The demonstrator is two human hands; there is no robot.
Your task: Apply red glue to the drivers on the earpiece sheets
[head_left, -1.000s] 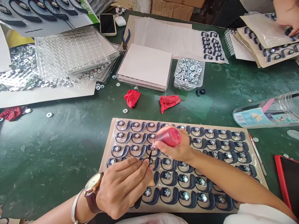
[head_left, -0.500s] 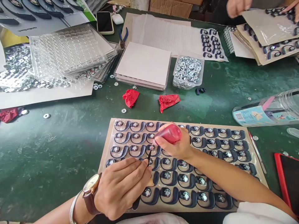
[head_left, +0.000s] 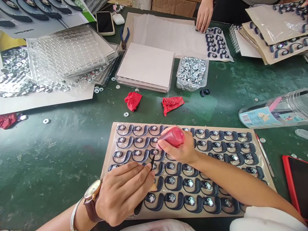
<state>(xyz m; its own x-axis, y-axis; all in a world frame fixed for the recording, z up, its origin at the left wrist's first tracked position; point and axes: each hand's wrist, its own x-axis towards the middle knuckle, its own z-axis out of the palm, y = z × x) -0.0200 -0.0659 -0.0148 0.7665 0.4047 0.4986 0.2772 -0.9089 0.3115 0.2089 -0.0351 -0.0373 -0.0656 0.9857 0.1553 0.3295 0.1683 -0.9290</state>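
A brown board (head_left: 108, 150) under clear film carries rows of dark, hook-shaped parts, each with a shiny metal disc at its head. My left hand (head_left: 126, 192) is closed around black tweezers (head_left: 153, 158), whose tip touches or hovers just at a disc in the third row. My right hand (head_left: 180, 150) grips a small squeeze bottle (head_left: 173, 136) of reddish-pink liquid, tilted with its nozzle down toward that same part. Whether the nozzle touches the disc I cannot tell. The right fingers and forearm hide several parts of the board.
Beyond the board lie two red cloth scraps (head_left: 133, 101), a clear tub of metal washers (head_left: 192, 72) and a stack of white cards (head_left: 146, 65). A clear jar (head_left: 274, 110) lies at right, near a red-edged device (head_left: 295, 183). A co-worker's hand (head_left: 204, 16) rests on the far sheet.
The co-worker's hand has moved from the packs at the far right to the sheet of parts. My own hands stay nearly still over the same part; the view shifts slightly.
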